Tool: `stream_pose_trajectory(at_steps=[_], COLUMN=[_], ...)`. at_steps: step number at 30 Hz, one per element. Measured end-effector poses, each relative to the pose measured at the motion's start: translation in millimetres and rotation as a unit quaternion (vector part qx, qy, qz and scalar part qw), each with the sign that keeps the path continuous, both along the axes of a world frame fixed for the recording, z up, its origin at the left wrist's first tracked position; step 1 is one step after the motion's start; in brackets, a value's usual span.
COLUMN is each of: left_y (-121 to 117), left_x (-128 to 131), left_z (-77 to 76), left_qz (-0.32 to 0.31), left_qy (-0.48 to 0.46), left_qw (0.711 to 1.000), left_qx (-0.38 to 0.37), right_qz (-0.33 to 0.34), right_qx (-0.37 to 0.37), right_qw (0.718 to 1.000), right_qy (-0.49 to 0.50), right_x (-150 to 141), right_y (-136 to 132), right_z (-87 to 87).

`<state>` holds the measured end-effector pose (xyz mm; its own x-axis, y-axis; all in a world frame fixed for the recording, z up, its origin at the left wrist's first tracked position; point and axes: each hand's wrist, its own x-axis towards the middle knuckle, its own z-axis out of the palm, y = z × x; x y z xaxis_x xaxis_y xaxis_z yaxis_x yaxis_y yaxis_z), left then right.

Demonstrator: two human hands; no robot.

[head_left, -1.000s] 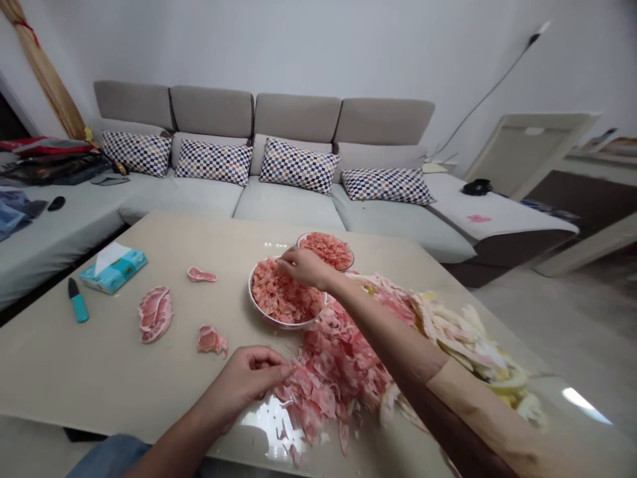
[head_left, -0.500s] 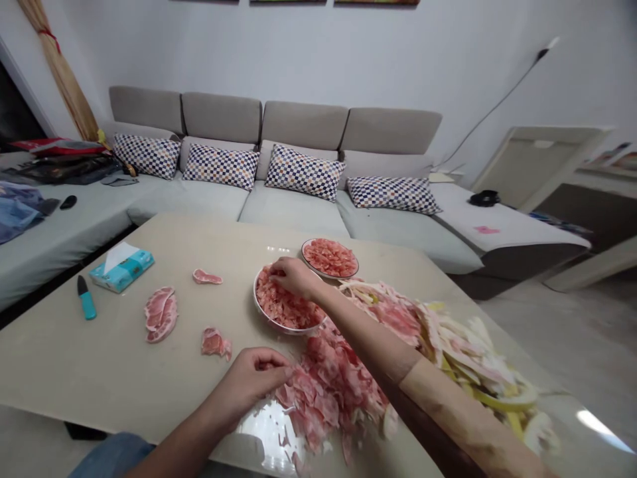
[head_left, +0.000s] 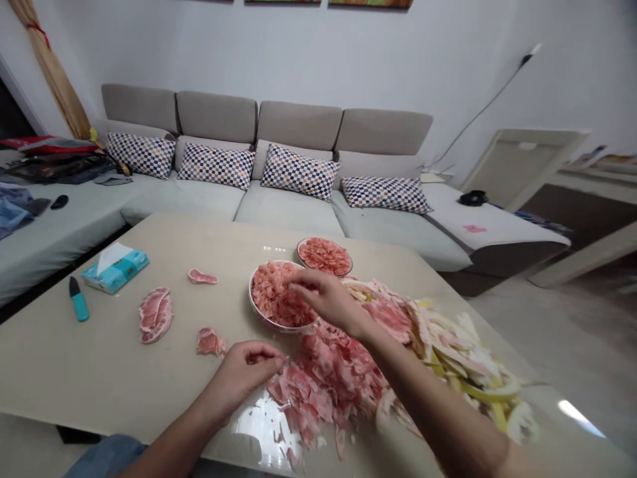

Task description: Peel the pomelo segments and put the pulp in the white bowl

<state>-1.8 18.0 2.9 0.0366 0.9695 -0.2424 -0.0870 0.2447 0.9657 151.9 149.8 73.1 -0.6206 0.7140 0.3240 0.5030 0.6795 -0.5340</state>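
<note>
My right hand (head_left: 328,299) hovers over the right side of a white bowl (head_left: 255,311) heaped with pink pomelo flesh (head_left: 279,292). Its fingers are loosely bent and a little apart, with nothing visible in them. Closer to me, my left hand (head_left: 253,368) is closed in a pinch at the left edge of a pile of pink pomelo membranes (head_left: 338,365). Whatever lies between its fingertips is too small or hidden to make out. Behind the bowl stands a dark-rimmed plate (head_left: 351,267) of more pomelo flesh.
Pomelo rind strips (head_left: 462,352) are heaped on the table's right. On the left lie pomelo segments (head_left: 155,315), a smaller piece (head_left: 212,341), another piece (head_left: 202,276), a teal-handled knife (head_left: 78,300) and a tissue pack (head_left: 115,267). A sofa (head_left: 288,216) stands behind the table (head_left: 99,372).
My right hand has drawn back from the flesh in the bowl, towards the right and nearer me, its fingers loosening. My left hand has stayed nearly in place. The camera view shifted slightly.
</note>
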Motion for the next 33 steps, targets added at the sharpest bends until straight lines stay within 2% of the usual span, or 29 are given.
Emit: stream_pose_trajectory(at_steps=[3,7,11,15,20,24,27,33], left_y=[-2.1,-2.3,-1.2,-1.4,-0.5,-0.3,-1.5,-6.2], left_x=[0.7,4.8,8.6,9.4,7.8,8.3,9.5,14.1], left_z=[2.4,-0.3,-3.4,-0.6,-2.8,-5.0,-3.9,-5.6], left_qz=[0.0,-0.023,-0.033,-0.04,-0.033,-0.03,-0.024,-0.038], left_qy=[0.016,0.049,0.078,0.024,-0.078,-0.164,-0.197,-0.215], left_qw=[1.0,0.998,0.996,0.999,0.995,0.983,0.976,0.973], left_qx=[0.013,0.028,0.025,-0.009,-0.049,-0.078,-0.085,-0.067], right_qz=[0.046,0.021,-0.021,-0.036,-0.076,-0.073,-0.047,-0.041], right_qx=[-0.151,-0.221,-0.222,-0.253,-0.213,-0.079,-0.009,-0.12], right_qw=[0.987,0.973,0.971,0.958,0.96,0.979,0.987,0.983], right_qy=[0.045,0.059,0.082,0.133,0.168,0.175,0.151,0.135], right_x=[19.4,26.7,22.6,29.1,38.4,35.6,35.3,31.4], right_y=[-45.8,-87.0,-96.5,-87.0,-64.7,-53.3,-60.8,-101.3], right_z=[-12.1,-36.8,-49.7,-49.8,-42.7,-40.9,-42.7,-53.4])
